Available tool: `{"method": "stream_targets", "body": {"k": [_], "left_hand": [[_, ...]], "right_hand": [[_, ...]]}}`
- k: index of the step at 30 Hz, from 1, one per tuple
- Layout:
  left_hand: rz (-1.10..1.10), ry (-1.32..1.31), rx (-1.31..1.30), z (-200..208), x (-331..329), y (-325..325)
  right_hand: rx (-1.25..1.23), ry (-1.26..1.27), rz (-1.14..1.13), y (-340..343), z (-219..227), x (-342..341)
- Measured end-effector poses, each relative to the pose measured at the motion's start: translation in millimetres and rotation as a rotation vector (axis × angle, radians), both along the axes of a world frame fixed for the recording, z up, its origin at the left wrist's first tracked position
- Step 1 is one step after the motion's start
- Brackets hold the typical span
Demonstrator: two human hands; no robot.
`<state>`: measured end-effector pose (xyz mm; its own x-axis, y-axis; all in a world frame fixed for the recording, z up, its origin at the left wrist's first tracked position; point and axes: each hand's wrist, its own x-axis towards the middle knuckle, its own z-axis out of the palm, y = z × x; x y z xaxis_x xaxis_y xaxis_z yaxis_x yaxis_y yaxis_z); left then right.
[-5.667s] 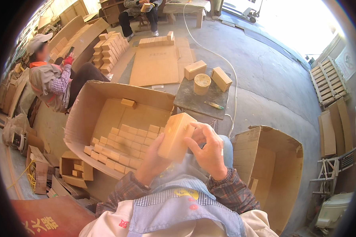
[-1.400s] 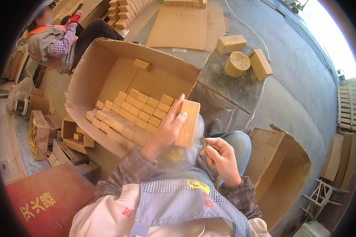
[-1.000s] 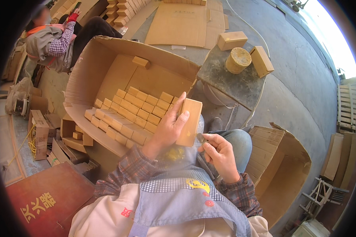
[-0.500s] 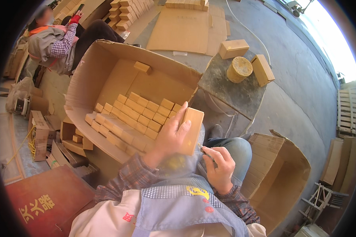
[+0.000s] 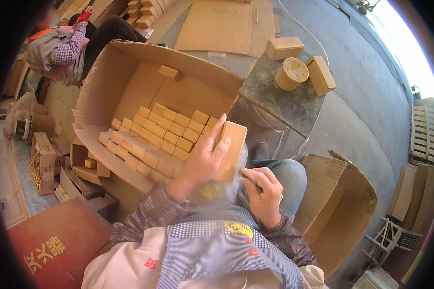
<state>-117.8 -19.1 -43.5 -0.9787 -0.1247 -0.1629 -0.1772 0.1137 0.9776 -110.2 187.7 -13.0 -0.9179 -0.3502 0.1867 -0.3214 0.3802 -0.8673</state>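
Note:
A smooth, pale wooden block point(image 5: 233, 150) stands tilted in front of my chest. My left hand point(image 5: 203, 158) grips it from its left side, with the thumb on the near face. My right hand point(image 5: 264, 193) pinches a thin tool point(image 5: 239, 170), its tip against or very close to the block's lower face; the fingers cover most of the tool. Beyond my left hand is a large open carton point(image 5: 112, 79), with rows of small wooden blocks point(image 5: 160, 127) packed at its near side. A lone block point(image 5: 169, 72) lies farther inside it.
Right of the carton, a dark stand point(image 5: 265, 98) holds a round yellowish tub point(image 5: 292, 73) and two larger wooden blocks. Another open carton point(image 5: 318, 192) is beside my right knee. A red box point(image 5: 58, 241) stands at lower left. A seated person point(image 5: 58, 55) is at far left.
My right hand has moved slightly up and left, bringing the tool tip to the block's lower face. The left hand keeps its hold. The whole view has shifted a little.

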Motion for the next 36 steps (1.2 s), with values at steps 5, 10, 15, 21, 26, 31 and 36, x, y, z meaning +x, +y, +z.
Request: {"method": "stream_targets", "body": {"k": [5, 10, 15, 21, 26, 31, 36], "left_hand": [[0.0, -0.008, 0.0, 1.1, 0.7, 0.6], [-0.003, -0.027, 0.013, 1.3, 1.7, 0.2], [-0.015, -0.037, 0.036, 1.9, 0.7, -0.8], [-0.013, -0.047, 0.02, 5.7, -0.1, -1.2], [-0.009, -0.041, -0.003, 6.2, 0.2, -1.4], [-0.008, -0.051, 0.002, 4.4, 0.1, -0.6], [-0.002, -0.053, -0.003, 5.1, -0.2, -0.4]], "right_hand": [[0.027, 0.08, 0.04, 0.8, -3.8, -3.1], [0.065, 0.1, 0.076, 2.7, -4.2, 0.5], [-0.023, 0.014, 0.011, 0.0, -6.2, -2.5], [0.1, 0.22, 0.057, 0.2, -7.9, -10.1], [0.159, 0.253, 0.096, 3.5, -4.8, -5.6], [0.017, 0.098, 0.052, 1.2, -6.1, -8.6], [0.076, 0.163, 0.106, 2.5, -7.5, -17.4]]}}
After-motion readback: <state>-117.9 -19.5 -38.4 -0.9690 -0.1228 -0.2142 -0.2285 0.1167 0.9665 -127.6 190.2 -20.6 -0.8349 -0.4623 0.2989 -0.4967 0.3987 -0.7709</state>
